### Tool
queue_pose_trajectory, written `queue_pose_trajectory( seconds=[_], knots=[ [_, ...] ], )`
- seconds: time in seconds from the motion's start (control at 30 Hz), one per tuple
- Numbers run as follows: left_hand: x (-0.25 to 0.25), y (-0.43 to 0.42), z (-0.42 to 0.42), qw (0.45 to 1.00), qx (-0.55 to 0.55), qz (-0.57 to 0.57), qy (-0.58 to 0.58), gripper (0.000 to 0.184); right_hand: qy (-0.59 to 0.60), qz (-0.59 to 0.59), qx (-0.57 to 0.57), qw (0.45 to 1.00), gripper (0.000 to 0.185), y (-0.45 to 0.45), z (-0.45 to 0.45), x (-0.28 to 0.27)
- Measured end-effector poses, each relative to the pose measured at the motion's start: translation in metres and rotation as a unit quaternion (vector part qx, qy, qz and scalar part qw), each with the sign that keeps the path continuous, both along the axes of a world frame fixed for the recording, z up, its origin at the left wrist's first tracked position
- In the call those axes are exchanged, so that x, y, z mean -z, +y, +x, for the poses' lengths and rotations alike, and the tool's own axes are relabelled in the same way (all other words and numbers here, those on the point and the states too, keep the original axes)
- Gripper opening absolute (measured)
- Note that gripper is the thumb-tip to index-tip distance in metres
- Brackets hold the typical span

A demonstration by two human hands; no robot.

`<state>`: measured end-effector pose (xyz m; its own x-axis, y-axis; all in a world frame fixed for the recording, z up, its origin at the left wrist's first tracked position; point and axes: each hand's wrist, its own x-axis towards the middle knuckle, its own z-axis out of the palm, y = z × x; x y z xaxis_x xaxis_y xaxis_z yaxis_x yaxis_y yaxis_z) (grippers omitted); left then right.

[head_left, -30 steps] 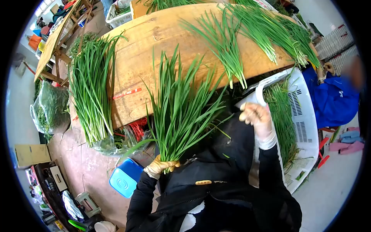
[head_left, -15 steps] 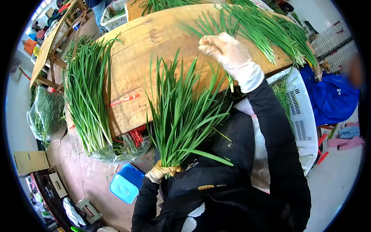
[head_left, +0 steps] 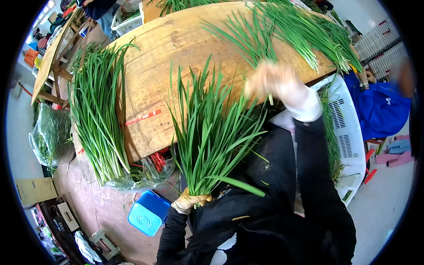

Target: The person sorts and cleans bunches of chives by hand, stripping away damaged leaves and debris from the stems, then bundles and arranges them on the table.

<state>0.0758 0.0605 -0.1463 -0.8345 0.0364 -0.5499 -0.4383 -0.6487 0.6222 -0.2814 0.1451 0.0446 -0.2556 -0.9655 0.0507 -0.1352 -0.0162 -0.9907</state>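
Observation:
Gloved, my left hand (head_left: 191,201) is closed round the lower ends of a bunch of long green stalks (head_left: 207,141), whose leaves fan upward over the table edge. My right hand (head_left: 271,81), also gloved, is blurred by motion over the table's near edge, close to the white ends of a smaller bunch (head_left: 254,37); its fingers are smeared, so their pose is unclear. A large bunch (head_left: 98,110) lies at the left of the wooden table (head_left: 154,57), and more stalks (head_left: 304,31) lie at the upper right.
A white perforated crate (head_left: 349,141) with greens stands at the right, beside a person in blue (head_left: 382,108). A blue container (head_left: 148,214) and plastic bag with red ties (head_left: 152,170) are below the table. Another person (head_left: 104,15) stands at the upper left.
My right hand first swung from beside the crate up over the table, then moved back a little toward the near edge. My left hand still holds its bunch.

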Motion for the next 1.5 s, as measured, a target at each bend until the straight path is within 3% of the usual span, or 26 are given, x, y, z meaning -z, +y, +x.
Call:
queue_pose_trajectory(
  seconds=[0.03,0.1,0.13,0.17,0.27,0.3,0.37,0.5,0.57,0.63,0.87,0.9,0.93,0.97,1.0,1.03,1.1,1.13,1.17,1.23,1.27,1.37,1.4,1.43,1.5],
  knots=[
    [0.001,-0.002,0.000,1.000,0.000,0.000,-0.001,0.019,-0.061,0.131,-0.151,0.978,0.029,0.013,0.010,-0.017],
    [0.002,-0.003,0.000,1.000,0.025,-0.005,-0.018,0.018,0.138,0.090,-0.198,0.966,0.036,0.021,0.013,-0.026],
    [0.004,-0.002,0.001,1.000,0.020,0.013,0.015,0.018,0.236,0.101,-0.153,0.954,0.031,0.022,0.015,-0.040],
    [0.005,-0.002,0.000,1.000,0.022,0.012,0.015,0.018,0.079,-0.003,-0.073,0.994,0.023,0.020,0.016,-0.022],
    [0.003,-0.002,-0.002,0.999,0.026,-0.019,0.010,0.021,0.196,-0.048,0.024,0.979,0.018,-0.015,0.033,-0.016],
    [0.004,-0.002,-0.001,0.999,0.026,-0.020,0.009,0.021,0.363,-0.034,0.046,0.930,0.024,-0.027,0.034,-0.003],
    [0.006,-0.001,0.001,0.999,0.025,-0.010,0.031,0.028,0.436,0.147,0.051,0.887,0.038,-0.040,0.042,0.006],
    [0.005,0.000,0.001,0.999,0.026,-0.007,0.023,0.033,0.440,0.236,0.019,0.866,0.054,-0.048,0.039,0.019],
    [0.005,0.000,0.001,0.999,0.018,0.011,0.025,0.034,0.338,0.236,-0.001,0.911,0.065,-0.048,0.039,0.022],
    [0.006,-0.001,0.001,0.999,0.021,0.011,0.026,0.034,0.354,0.210,-0.008,0.912,0.064,-0.049,0.037,0.031],
    [0.005,-0.001,0.000,0.999,0.017,0.028,0.032,0.033,0.346,0.068,0.027,0.935,0.032,-0.057,0.033,0.061],
    [0.006,-0.001,-0.001,0.999,0.017,0.029,0.031,0.033,0.363,0.024,0.050,0.930,0.027,-0.057,0.035,0.066],
    [0.006,0.000,0.000,0.999,0.013,0.034,0.030,0.032,0.469,-0.029,0.110,0.876,0.020,-0.057,0.037,0.073],
    [0.007,0.000,0.000,0.999,0.010,0.040,0.029,0.032,0.467,-0.028,0.110,0.877,0.020,-0.056,0.034,0.073],
    [0.009,0.001,0.001,0.999,0.011,0.040,0.028,0.032,0.253,-0.085,0.202,0.942,0.019,-0.056,0.027,0.070],
    [0.011,0.001,0.002,0.999,0.017,0.028,0.018,0.031,0.025,-0.137,0.282,0.949,0.019,-0.054,0.022,0.066],
    [0.010,0.001,0.003,1.000,0.024,0.018,0.006,0.031,0.016,-0.091,0.196,0.976,0.018,-0.029,0.012,0.035],
    [0.008,0.001,0.003,1.000,0.020,0.017,0.002,0.031,-0.067,-0.123,-0.023,0.990,0.017,-0.015,0.001,0.030],
    [0.007,0.001,0.003,1.000,0.015,0.015,-0.002,0.031,-0.189,-0.021,-0.154,0.970,0.011,-0.002,0.005,0.018],
    [0.012,0.000,0.003,1.000,0.017,0.017,0.003,0.030,0.012,0.043,-0.214,0.976,0.015,0.010,0.007,0.004],
    [0.013,0.001,0.003,1.000,0.021,0.018,0.006,0.030,0.058,0.087,-0.133,0.986,0.028,0.008,0.010,-0.004],
    [0.012,0.000,0.001,1.000,0.023,0.010,0.003,0.031,0.118,0.049,0.031,0.991,0.040,-0.015,0.023,0.013],
    [0.013,0.001,0.001,1.000,0.020,0.006,0.019,0.031,0.266,0.069,0.031,0.961,0.049,-0.023,0.029,0.018],
    [0.011,0.001,0.001,1.000,0.019,0.004,0.017,0.031,0.295,0.131,0.017,0.946,0.062,-0.029,0.037,0.021],
    [0.009,0.001,0.001,1.000,0.012,0.005,0.011,0.031,0.341,0.165,0.034,0.925,0.069,-0.036,0.047,0.032]
  ],
)
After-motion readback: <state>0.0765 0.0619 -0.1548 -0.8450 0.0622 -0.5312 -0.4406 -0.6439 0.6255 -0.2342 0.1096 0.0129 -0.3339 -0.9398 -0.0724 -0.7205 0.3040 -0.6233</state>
